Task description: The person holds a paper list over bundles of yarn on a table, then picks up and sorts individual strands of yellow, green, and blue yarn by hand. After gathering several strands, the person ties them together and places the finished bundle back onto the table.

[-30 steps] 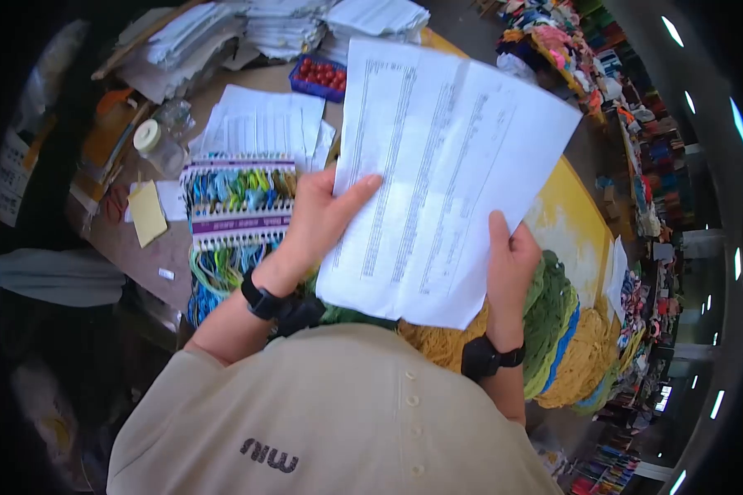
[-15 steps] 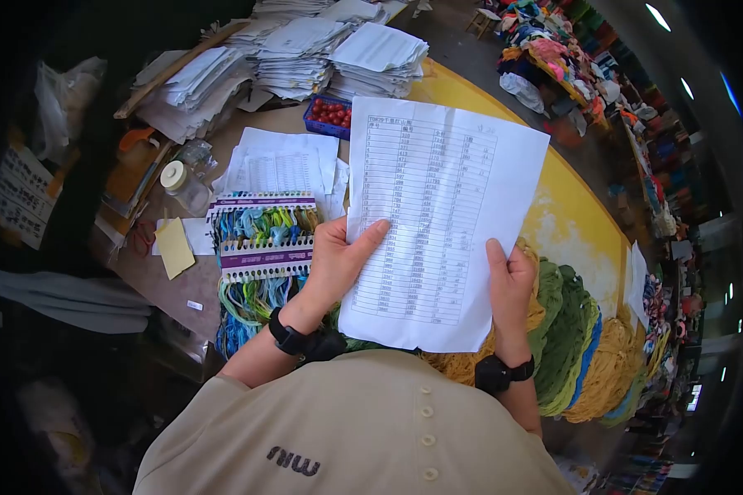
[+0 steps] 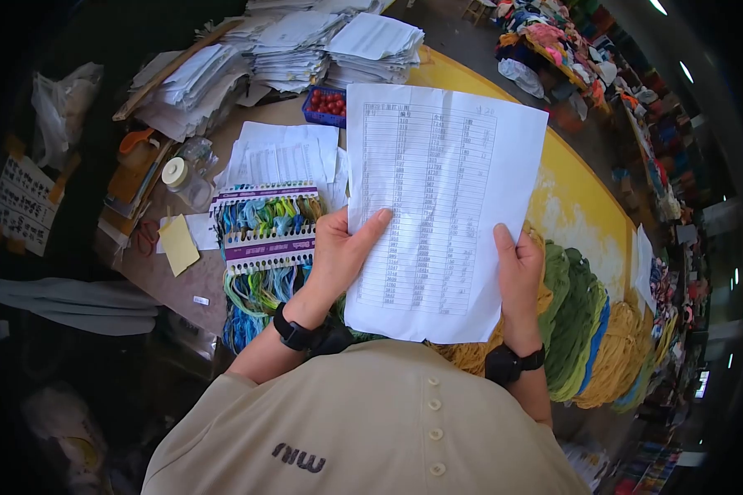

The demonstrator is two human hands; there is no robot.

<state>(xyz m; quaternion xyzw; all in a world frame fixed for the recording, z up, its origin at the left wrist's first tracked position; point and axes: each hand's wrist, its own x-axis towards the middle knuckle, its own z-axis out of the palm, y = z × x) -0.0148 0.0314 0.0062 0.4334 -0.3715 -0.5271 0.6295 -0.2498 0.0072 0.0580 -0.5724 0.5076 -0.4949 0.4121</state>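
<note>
A white sheet printed with a table of numbers (image 3: 437, 214) is held upright in front of me by both hands. My left hand (image 3: 338, 252) grips its left edge, thumb on the front and fingers hidden behind. At the right edge, my right hand (image 3: 520, 276) pinches the sheet between thumb and fingers. Left of my left hand lie purple-and-white thread cards (image 3: 268, 247) with blue, green and yellow threads. Behind my right hand, thick skeins of green yarn (image 3: 571, 313) and mustard yarn (image 3: 619, 355) hang over the table edge.
Paper stacks (image 3: 297, 49) stand at the back, near a blue basket of red fruit (image 3: 326, 106). A lidded jar (image 3: 186, 181), red scissors (image 3: 147, 237) and a yellow note (image 3: 178, 246) lie at the left. Piled textiles (image 3: 553, 49) fill the far right.
The sheet has shifted slightly upward in view and bends a little more, still in both hands. My right hand sits slightly further right.
</note>
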